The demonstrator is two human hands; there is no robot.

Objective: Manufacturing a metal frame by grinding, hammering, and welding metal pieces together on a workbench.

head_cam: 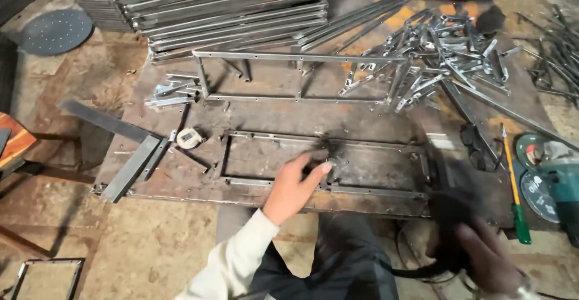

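My left hand (295, 184) reaches over the near rail of a rectangular steel frame (265, 136) that lies flat on the rusty metal worktable (283, 114). Its fingers pinch a small dark piece at the frame's middle crossbar (327, 155). My right hand (482, 258), in a dark glove and blurred, is low at the table's near right corner and grips a dark tool with a black cable (416, 271) trailing from it. A second, similar frame (298, 56) stands on its edge further back on the table.
A stack of finished frames (229, 4) fills the back left. Several loose steel brackets (446, 40) pile at the back right. A tape measure (189, 137), flat bars (129, 167), a green-handled screwdriver (514, 179), dark goggles (476, 146) and an angle grinder (558, 182) lie around.
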